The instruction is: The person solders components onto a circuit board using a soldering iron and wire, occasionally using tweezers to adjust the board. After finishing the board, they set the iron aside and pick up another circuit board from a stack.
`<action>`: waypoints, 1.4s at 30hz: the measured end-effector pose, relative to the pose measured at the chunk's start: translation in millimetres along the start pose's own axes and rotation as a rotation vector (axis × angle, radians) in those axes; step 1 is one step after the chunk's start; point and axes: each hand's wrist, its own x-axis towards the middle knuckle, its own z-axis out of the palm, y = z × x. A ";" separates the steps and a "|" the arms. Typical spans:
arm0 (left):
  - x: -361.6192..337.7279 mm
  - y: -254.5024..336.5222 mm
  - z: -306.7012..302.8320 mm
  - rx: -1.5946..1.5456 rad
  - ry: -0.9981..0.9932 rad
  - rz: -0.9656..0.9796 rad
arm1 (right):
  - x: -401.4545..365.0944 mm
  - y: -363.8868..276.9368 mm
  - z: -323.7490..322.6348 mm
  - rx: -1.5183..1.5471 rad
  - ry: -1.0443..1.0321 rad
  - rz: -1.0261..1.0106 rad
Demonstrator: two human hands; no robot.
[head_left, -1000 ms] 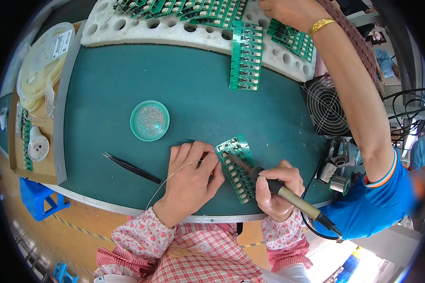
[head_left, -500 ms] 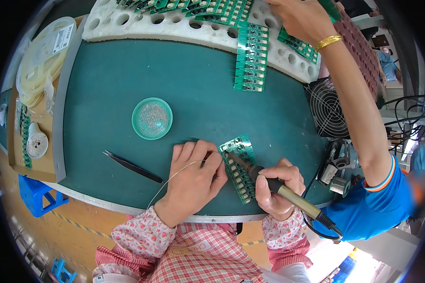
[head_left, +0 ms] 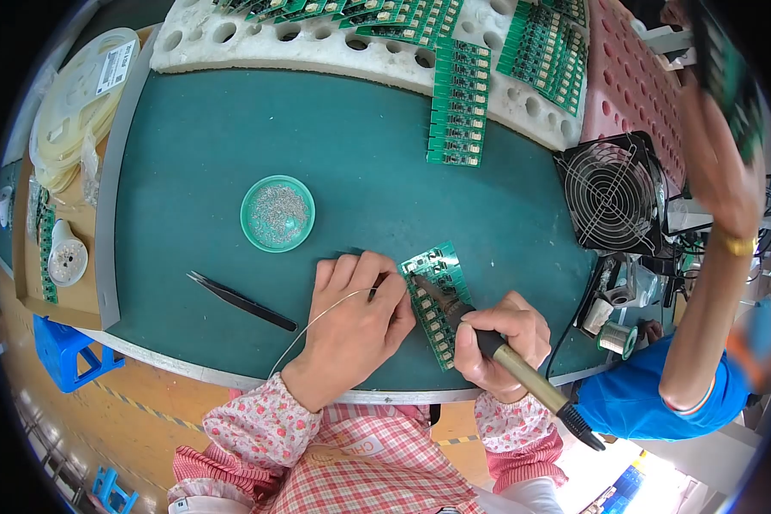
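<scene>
My right hand (head_left: pixel 507 343) grips a soldering iron (head_left: pixel 531 370) with a dark collar and brass-coloured handle. Its tip reaches the upper left part of a green circuit board panel (head_left: pixel 441 267) lying on the mat. My left hand (head_left: pixel 351 330) is curled at the panel's left edge, fingertips turned down and partly hidden. A thin silvery solder wire (head_left: pixel 317 320) crosses the back of that hand and passes between its fingers. Left of it lie black tweezers (head_left: pixel 242 301). Beyond sits a round green dish (head_left: pixel 277 214) of tiny pale parts.
White foam (head_left: pixel 308 58) holding circuit boards (head_left: pixel 540 51) runs along the back; another panel (head_left: pixel 458 103) overhangs its edge. At right stand a fan (head_left: pixel 610 195) and a solder spool (head_left: pixel 615 339). A cardboard tray (head_left: pixel 103 257) is at left. A co-worker's arm (head_left: pixel 718 283) reaches up at right.
The co-worker's hand has swung from the foam out to the right, carrying green boards. My soldering iron's handle has shifted slightly; my left hand has barely moved.
</scene>
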 end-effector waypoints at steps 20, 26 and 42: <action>-0.2 -1.2 2.3 -0.126 0.093 -0.048 | -28.4 -0.9 -17.7 0.007 0.257 0.152; -0.2 -0.9 -0.3 -0.123 0.068 -0.049 | -69.0 -8.8 -16.9 -0.005 0.409 0.361; -30.2 56.2 -18.2 -0.005 -0.280 0.365 | -107.7 -21.7 -20.0 -0.174 0.161 0.145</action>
